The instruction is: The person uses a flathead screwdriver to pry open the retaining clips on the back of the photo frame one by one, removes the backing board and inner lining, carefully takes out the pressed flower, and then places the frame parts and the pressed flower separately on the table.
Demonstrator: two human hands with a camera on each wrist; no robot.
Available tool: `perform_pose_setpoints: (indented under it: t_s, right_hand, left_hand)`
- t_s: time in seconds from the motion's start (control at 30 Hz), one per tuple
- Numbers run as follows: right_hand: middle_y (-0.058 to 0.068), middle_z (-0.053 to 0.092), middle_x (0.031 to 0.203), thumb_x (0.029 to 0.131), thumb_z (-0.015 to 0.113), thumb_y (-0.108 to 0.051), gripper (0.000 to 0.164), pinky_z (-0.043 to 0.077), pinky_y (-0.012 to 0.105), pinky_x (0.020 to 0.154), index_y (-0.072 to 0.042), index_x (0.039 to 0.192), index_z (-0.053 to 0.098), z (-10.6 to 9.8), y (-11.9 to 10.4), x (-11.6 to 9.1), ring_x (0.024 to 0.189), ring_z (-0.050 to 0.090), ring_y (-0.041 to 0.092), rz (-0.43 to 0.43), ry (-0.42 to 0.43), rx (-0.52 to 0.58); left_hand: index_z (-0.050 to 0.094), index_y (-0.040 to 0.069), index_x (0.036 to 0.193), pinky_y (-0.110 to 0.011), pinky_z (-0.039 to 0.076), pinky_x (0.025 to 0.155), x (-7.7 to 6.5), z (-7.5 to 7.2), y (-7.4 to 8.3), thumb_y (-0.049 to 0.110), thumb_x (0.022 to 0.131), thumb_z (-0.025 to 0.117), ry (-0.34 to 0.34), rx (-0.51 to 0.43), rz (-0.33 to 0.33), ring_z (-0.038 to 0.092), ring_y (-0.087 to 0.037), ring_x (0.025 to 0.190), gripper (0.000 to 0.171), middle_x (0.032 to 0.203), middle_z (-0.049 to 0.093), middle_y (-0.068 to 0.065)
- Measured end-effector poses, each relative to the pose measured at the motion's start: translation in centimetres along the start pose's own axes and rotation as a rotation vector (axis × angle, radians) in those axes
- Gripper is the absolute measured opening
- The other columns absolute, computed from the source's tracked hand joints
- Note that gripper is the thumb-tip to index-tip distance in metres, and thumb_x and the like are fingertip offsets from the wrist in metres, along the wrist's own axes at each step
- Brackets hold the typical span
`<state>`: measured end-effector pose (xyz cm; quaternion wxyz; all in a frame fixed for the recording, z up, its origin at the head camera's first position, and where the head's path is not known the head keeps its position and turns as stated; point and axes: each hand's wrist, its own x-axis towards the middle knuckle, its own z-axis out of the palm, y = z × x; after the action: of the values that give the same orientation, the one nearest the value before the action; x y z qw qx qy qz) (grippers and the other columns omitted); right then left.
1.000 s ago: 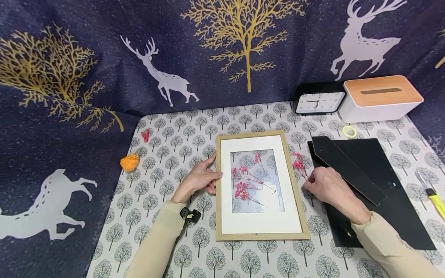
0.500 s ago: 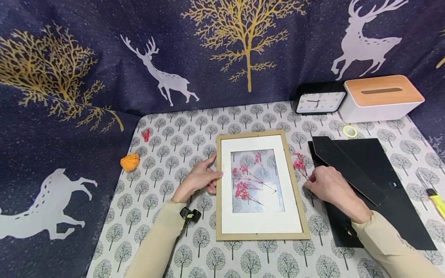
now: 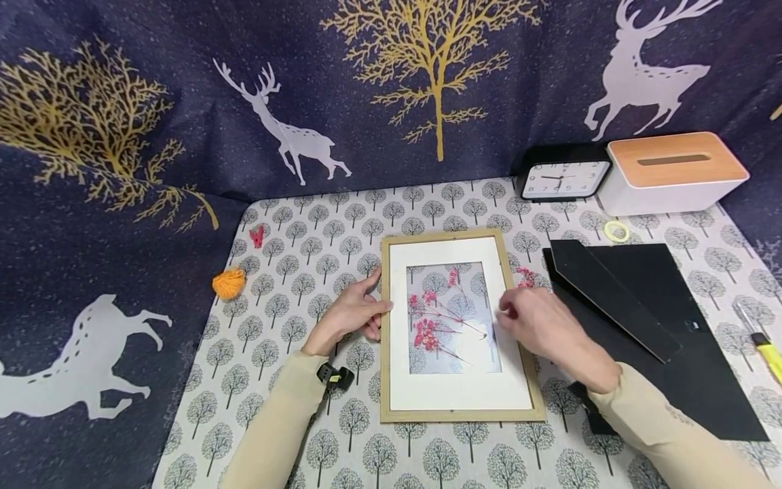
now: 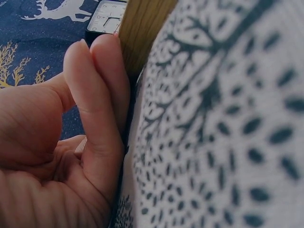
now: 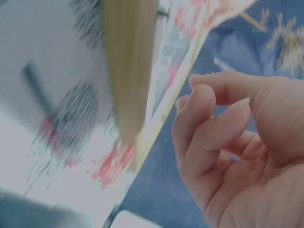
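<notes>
**Between the fingers of both hands, a wooden frame point(image 3: 461, 415) with easily disturbed flowers**

Against the frame's left edge, the left hand's point(image 3: 351, 312) fingers rest relaxed, touching the wood without an evident grip. Over its right edge, the right hand's point(image 3: 540, 329) fingers are curled; whether they pinch a thin stem cannot be told. Between the two sets of fingertips, red sprigs point(image 3: 427, 335) lie in the window of a white mat point(image 3: 455, 394); a separate sprig point(image 3: 525, 274) lies just past the right knuckles. The stems look light and brittle: a fingertip dragged low across the window could skew them, and too firm a pinch could snap one or shed blossoms. Uneven pressure from the left fingers might slide the frame, jolting the arrangement.
</notes>
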<state>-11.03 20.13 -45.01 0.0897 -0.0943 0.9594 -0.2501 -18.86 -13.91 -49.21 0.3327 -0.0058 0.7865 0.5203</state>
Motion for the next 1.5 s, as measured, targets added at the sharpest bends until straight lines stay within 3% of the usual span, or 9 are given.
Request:
perform_pose_setpoints:
  t_s: [0.1, 0.2, 0.5, 0.83, 1.03, 1.17, 1.33, 1.5]
  right_hand:
    - [0.004, 0.07, 0.078, 0.095, 0.077, -0.004, 0.008, 0.046, 0.019, 0.047, -0.006, 0.087, 0.078, 1.2, -1.4, 0.5, 0.061, 0.053, 0.01, -0.117, -0.004, -0.039]
    - [0.002, 0.066, 0.074, 0.092, 0.078, -0.001, 0.02, 0.044, 0.017, 0.048, -0.01, 0.076, 0.072, 2.1, -2.6, 1.0, 0.061, 0.052, 0.009, -0.17, -0.007, -0.094]
    - [0.006, 0.07, 0.08, 0.093, 0.079, -0.001, 0.011, 0.049, 0.018, 0.049, -0.006, 0.083, 0.075, 3.2, -3.8, 1.8, 0.063, 0.058, 0.013, -0.098, -0.124, -0.123]
    - [0.007, 0.073, 0.078, 0.091, 0.078, 0.0, 0.011, 0.049, 0.018, 0.046, -0.006, 0.082, 0.075, 3.5, -3.6, 2.0, 0.058, 0.058, 0.012, -0.096, -0.128, -0.114]
    - [0.008, 0.073, 0.079, 0.092, 0.082, -0.005, 0.007, 0.05, 0.017, 0.045, -0.001, 0.09, 0.076, 3.6, -3.7, 2.2, 0.058, 0.059, 0.013, -0.067, -0.175, -0.13]
    - [0.006, 0.068, 0.074, 0.092, 0.078, -0.003, 0.008, 0.05, 0.02, 0.047, -0.003, 0.086, 0.073, 3.7, -3.7, 2.4, 0.059, 0.057, 0.014, -0.074, -0.189, -0.151]
    - [0.004, 0.067, 0.071, 0.09, 0.074, 0.0, 0.009, 0.05, 0.02, 0.045, -0.005, 0.083, 0.073, 3.8, -3.6, 2.6, 0.057, 0.058, 0.014, -0.085, -0.205, -0.13]
    - [0.005, 0.07, 0.074, 0.091, 0.075, -0.002, 0.002, 0.049, 0.019, 0.044, -0.003, 0.09, 0.075, 3.9, -3.4, 2.7, 0.056, 0.057, 0.013, -0.078, -0.216, -0.096]
  left_hand:
    - [0.008, 0.031, 0.176, -0.031, 0.069, 0.054, 0.0, -0.1, 0.1, 0.016, 0.106, 0.071, -0.001, 0.007, -0.007, 0.068, -0.017, 0.051, 0.095, 0.073, 0.066, -0.008]
    - [0.007, 0.034, 0.175, -0.031, 0.069, 0.054, 0.1, -0.2, 0.0, 0.017, 0.106, 0.071, -0.009, -0.008, -0.013, 0.068, -0.018, 0.051, 0.095, 0.073, 0.066, -0.009]
    - [0.005, 0.032, 0.175, -0.027, 0.067, 0.051, -0.2, -0.1, 0.1, 0.015, 0.107, 0.07, -0.022, -0.049, 0.001, 0.066, -0.017, 0.05, 0.096, 0.073, 0.065, -0.009]
    - [0.008, 0.034, 0.175, -0.028, 0.067, 0.051, 0.0, 0.0, -0.2, 0.016, 0.106, 0.071, -0.002, -0.011, 0.005, 0.067, -0.017, 0.051, 0.094, 0.073, 0.065, -0.008]
    - [0.009, 0.031, 0.176, -0.028, 0.067, 0.051, 0.3, 0.0, -0.2, 0.015, 0.106, 0.071, 0.008, 0.008, -0.001, 0.066, -0.015, 0.05, 0.094, 0.072, 0.065, -0.007]
    - [0.01, 0.033, 0.175, -0.027, 0.067, 0.051, 0.3, 0.0, -0.3, 0.016, 0.106, 0.071, 0.002, -0.004, -0.002, 0.066, -0.015, 0.05, 0.094, 0.071, 0.065, -0.006]
    - [0.01, 0.036, 0.175, -0.028, 0.067, 0.051, 0.3, -0.1, -0.3, 0.017, 0.106, 0.072, 0.003, -0.019, -0.006, 0.066, -0.016, 0.05, 0.094, 0.072, 0.065, -0.007]
    - [0.011, 0.033, 0.175, -0.028, 0.067, 0.052, 0.3, 0.0, -0.2, 0.016, 0.106, 0.072, 0.005, -0.01, 0.004, 0.066, -0.015, 0.05, 0.094, 0.071, 0.065, -0.006]
